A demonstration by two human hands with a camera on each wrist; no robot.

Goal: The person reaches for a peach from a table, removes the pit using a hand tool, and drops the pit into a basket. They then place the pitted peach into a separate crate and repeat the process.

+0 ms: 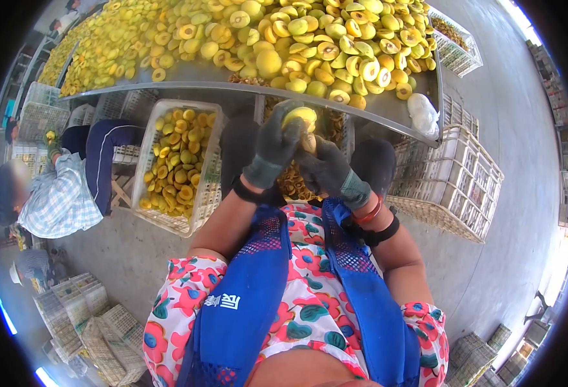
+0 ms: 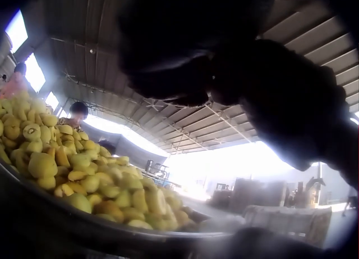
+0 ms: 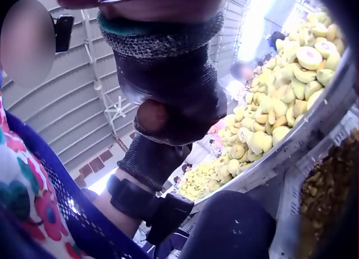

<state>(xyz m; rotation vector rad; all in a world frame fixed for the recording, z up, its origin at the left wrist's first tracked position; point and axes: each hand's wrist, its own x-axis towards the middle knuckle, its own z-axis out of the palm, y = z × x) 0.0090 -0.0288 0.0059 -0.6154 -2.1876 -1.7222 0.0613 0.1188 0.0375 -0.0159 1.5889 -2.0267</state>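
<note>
In the head view, the left hand (image 1: 275,143), in a dark glove, grips a yellow fruit piece (image 1: 301,117) over the table's near edge. Just below that fruit, the right hand (image 1: 330,169), also gloved, has its fingers curled round a small tan object (image 1: 308,140), too covered to identify. Both hands are close together. The right wrist view shows the right glove (image 3: 168,88) near the camera, a round brownish patch on it, and the left glove (image 3: 154,158) beyond. Dark, blurred shapes hide the hands' work in the left wrist view.
Halved yellow fruit is heaped on the metal-edged table (image 1: 187,84). Left of the knees stands a crate (image 1: 203,205) of fruit halves; scraps fill another below the hands. A white bag (image 1: 422,114) lies at the table's right corner, stacked crates (image 1: 455,182) beside it. Another person (image 1: 61,197) sits left.
</note>
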